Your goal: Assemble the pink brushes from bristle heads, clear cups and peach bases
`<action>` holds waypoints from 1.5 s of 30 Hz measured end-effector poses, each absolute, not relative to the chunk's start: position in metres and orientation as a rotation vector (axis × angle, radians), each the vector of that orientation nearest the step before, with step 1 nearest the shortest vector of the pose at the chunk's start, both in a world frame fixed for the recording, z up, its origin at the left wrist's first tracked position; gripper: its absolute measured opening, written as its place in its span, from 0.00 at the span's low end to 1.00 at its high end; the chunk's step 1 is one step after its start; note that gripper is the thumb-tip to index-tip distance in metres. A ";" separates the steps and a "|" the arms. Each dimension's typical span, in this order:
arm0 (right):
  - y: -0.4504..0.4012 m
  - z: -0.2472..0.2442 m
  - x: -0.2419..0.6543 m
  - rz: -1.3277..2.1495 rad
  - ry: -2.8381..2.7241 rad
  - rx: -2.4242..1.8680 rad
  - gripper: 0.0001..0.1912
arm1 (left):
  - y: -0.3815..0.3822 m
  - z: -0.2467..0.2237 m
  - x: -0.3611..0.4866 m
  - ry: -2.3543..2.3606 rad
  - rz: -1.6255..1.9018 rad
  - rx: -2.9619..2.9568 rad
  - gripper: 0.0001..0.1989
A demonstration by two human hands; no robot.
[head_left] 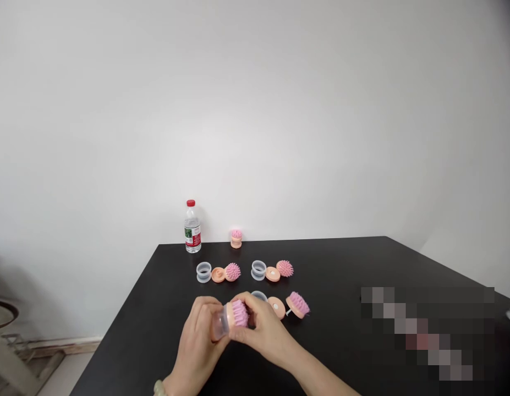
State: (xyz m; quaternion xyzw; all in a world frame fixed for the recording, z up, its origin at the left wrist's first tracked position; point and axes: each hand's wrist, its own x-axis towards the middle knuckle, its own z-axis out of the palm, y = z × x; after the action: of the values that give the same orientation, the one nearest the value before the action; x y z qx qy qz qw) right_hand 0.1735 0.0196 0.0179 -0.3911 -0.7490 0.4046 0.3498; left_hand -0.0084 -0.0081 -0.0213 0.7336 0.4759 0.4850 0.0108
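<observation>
Both hands hold one brush, tilted on its side above the near part of the table. My left hand (pixel 201 335) is wrapped round its clear cup and peach base. Fingers of my right hand (pixel 261 327) grip the peach rim beside the pink bristles of the held brush (pixel 234 318). Just behind my right hand lie a clear ring (pixel 259 296), partly hidden, a peach disc (pixel 276 308) and a pink bristle head (pixel 298 304) with a pale stem. Farther back are two more clear rings (pixel 204 272) (pixel 258 270), peach discs (pixel 218 274) (pixel 273 274) and bristle heads (pixel 232 271) (pixel 285 268).
On the black table (pixel 341 275), a water bottle (pixel 192 228) with a red cap stands at the back left. An assembled pink brush (pixel 236 238) stands upright near the back edge. A pixelated patch covers part of the right side. The white wall rises behind.
</observation>
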 end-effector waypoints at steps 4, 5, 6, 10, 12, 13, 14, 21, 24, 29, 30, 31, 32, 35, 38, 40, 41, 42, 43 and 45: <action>0.016 0.021 0.177 0.915 -1.999 -1.039 0.17 | -0.008 -0.019 -0.007 1.464 1.462 2.282 0.11; 0.016 0.022 0.178 0.889 -2.033 -1.000 0.19 | -0.009 -0.017 -0.006 1.463 1.426 2.262 0.11; 0.015 0.024 0.180 0.868 -2.075 -0.935 0.19 | -0.009 -0.016 -0.005 1.464 1.386 2.235 0.11; 0.017 0.025 0.186 0.896 -2.210 -0.769 0.29 | -0.008 -0.011 -0.002 1.498 1.295 2.122 0.13; 0.018 0.023 0.186 0.945 -2.164 -0.909 0.39 | -0.008 -0.011 -0.002 1.500 1.293 2.117 0.13; 0.019 0.022 0.186 0.957 -2.129 -0.995 0.43 | -0.007 -0.012 -0.002 1.492 1.297 2.127 0.12; 0.020 0.021 0.185 0.956 -2.104 -1.066 0.42 | -0.007 -0.013 -0.002 1.478 1.305 2.142 0.11; 0.018 0.025 0.186 0.964 -2.143 -0.992 0.39 | -0.007 -0.015 -0.003 1.482 1.323 2.163 0.12; 0.017 0.024 0.185 0.998 -2.136 -1.147 0.38 | -0.007 -0.015 -0.003 1.474 1.312 2.191 0.11; 0.014 0.024 0.182 0.951 -2.162 -1.073 0.33 | -0.006 -0.018 -0.005 1.475 1.240 2.195 0.11; 0.014 0.024 0.182 0.964 -2.156 -1.061 0.37 | -0.006 -0.018 -0.006 1.480 1.228 2.183 0.11; 0.014 0.024 0.182 0.974 -2.149 -1.070 0.39 | -0.006 -0.018 -0.006 1.481 1.222 2.171 0.11; 0.014 0.025 0.181 0.972 -2.143 -1.095 0.37 | -0.006 -0.017 -0.006 1.474 1.216 2.162 0.11; 0.014 0.024 0.181 0.901 -2.152 -1.162 0.22 | -0.006 -0.014 -0.004 1.452 1.166 2.133 0.09; 0.016 0.024 0.182 0.803 -2.208 -1.084 0.18 | -0.005 -0.007 -0.007 1.456 1.039 2.038 0.13; 0.017 0.025 0.185 0.696 -2.294 -0.896 0.18 | -0.001 -0.003 -0.014 1.414 0.947 1.904 0.18; 0.017 0.027 0.187 0.620 -2.331 -0.785 0.17 | 0.001 -0.001 -0.020 1.380 0.907 1.828 0.21; 0.018 0.028 0.189 0.542 -2.345 -0.688 0.16 | 0.003 0.001 -0.027 1.331 0.854 1.743 0.23; 0.018 0.029 0.192 0.474 -2.332 -0.614 0.16 | 0.005 0.002 -0.033 1.298 0.821 1.685 0.24; 0.021 0.030 0.196 0.397 -2.243 -0.564 0.18 | 0.008 0.005 -0.045 1.287 0.856 1.606 0.22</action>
State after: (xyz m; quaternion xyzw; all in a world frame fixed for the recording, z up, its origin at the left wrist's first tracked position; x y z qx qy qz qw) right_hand 0.1955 0.0208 0.0299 -0.2214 -0.8814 0.1559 0.3870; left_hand -0.0455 0.0085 0.0050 0.6467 0.5183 0.3449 0.4407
